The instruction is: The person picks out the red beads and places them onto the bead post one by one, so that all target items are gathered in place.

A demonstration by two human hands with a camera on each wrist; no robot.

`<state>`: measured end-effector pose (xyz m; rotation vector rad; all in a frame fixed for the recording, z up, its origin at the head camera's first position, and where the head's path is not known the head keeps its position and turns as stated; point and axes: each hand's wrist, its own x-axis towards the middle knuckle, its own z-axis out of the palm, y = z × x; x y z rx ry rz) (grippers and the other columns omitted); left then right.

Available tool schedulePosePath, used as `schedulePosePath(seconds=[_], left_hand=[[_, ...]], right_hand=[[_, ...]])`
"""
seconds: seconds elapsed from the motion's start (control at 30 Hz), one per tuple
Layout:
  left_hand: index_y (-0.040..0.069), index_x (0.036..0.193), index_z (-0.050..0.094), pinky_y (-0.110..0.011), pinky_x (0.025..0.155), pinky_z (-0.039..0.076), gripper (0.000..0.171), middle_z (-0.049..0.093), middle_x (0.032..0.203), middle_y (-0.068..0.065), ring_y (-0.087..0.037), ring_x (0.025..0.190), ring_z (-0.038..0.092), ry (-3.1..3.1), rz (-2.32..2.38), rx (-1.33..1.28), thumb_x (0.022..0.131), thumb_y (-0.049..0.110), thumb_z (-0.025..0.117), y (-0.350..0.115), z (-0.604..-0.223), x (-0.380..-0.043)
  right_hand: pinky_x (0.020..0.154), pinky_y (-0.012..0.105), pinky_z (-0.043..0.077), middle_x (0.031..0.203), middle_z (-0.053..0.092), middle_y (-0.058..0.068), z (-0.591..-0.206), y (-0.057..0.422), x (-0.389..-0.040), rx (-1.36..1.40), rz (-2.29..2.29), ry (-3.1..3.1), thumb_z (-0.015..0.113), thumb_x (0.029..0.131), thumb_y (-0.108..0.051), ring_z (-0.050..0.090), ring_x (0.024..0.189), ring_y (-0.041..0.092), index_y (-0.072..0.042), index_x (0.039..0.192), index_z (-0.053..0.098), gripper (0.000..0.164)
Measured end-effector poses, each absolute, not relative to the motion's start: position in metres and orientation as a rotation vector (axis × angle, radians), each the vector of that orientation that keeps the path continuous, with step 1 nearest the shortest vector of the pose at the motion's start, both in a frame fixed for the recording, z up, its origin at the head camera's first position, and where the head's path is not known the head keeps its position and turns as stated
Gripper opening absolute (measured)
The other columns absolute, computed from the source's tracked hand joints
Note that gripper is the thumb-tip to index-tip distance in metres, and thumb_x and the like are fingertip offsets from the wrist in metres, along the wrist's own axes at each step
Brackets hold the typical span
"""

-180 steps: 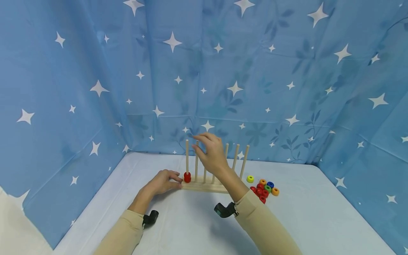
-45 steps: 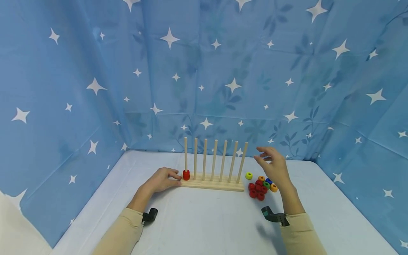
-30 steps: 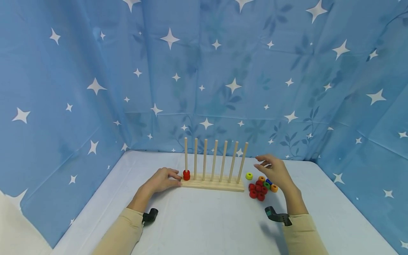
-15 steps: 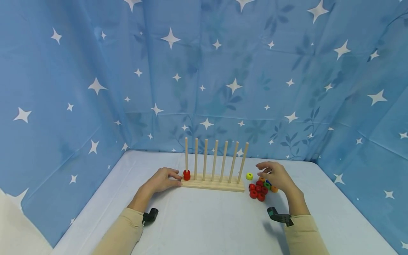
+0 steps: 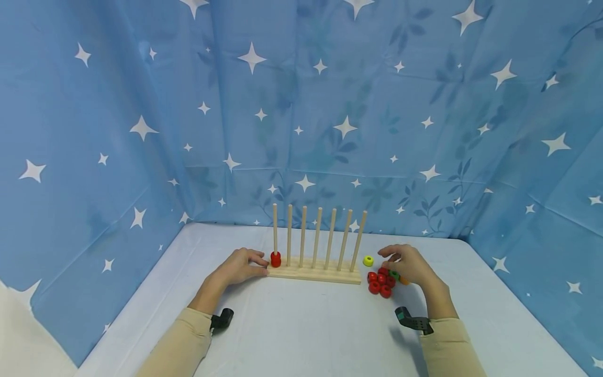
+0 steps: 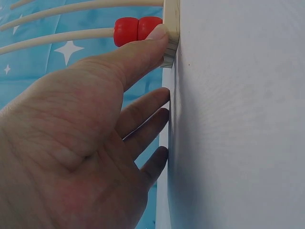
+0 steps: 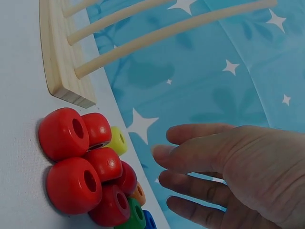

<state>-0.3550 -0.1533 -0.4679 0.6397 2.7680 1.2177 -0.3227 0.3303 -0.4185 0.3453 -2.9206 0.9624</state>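
Observation:
A wooden peg rack (image 5: 306, 274) with several upright pegs stands on the table; its leftmost peg carries two red beads (image 5: 275, 259). My left hand (image 5: 237, 267) holds the rack's left end between thumb and index finger; in the left wrist view the thumb (image 6: 143, 55) rests on the base and the index finger is hidden. My right hand (image 5: 410, 263) hovers over loose beads right of the rack, fingers apart and holding nothing. Below it are several red beads (image 7: 66, 133), a green bead (image 7: 135, 214), an orange bead (image 7: 138, 194) and a partly hidden blue bead (image 7: 149, 222).
A yellow bead (image 5: 368, 261) lies a little apart, between the rack's right end and the right hand. White cloth covers the table (image 5: 301, 324). A blue curtain (image 5: 330, 131) with white stars hangs behind and at both sides.
From above the pegs, my right hand has come over to the right and then sunk toward the loose beads. My left hand has stayed at the rack's end.

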Motion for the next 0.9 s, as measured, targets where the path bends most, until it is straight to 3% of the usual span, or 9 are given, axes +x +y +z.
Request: schedulePosePath(seconds=[0.33,0.63,0.9], left_hand=[[0.017,0.108,0.085,-0.058,0.118,0.039,0.021,0.065,0.142,-0.016,-0.04,0.142,0.051,2.763,1.224,0.635,0.089,0.024,0.084,-0.1541,-0.4694,-0.3561],[0.017,0.108,0.085,-0.058,0.119,0.038,0.021,0.065,0.142,-0.016,-0.04,0.143,0.051,2.754,1.234,0.63,0.088,0.024,0.084,-0.154,-0.4681,-0.3554],[0.016,0.109,0.084,-0.058,0.118,0.039,0.022,0.065,0.142,-0.017,-0.04,0.142,0.053,2.753,1.23,0.655,0.089,0.024,0.084,-0.1548,-0.4679,-0.3556]], right_hand=[[0.082,0.044,0.061,0.121,0.072,0.022,-0.4205,0.331,-0.3225,0.363,0.963,-2.943,0.071,0.095,-0.002,0.069,0.099,0.028,0.0,0.122,0.074,0.027],[0.073,0.037,0.062,0.111,0.073,0.015,-0.4231,0.326,-0.3212,0.239,1.001,-3.018,0.069,0.093,0.003,0.065,0.09,0.023,0.0,0.121,0.075,0.029],[0.082,0.043,0.062,0.108,0.075,0.013,-0.425,0.3247,-0.3236,0.26,0.913,-3.051,0.068,0.092,0.006,0.066,0.092,0.022,0.0,0.117,0.076,0.027]])
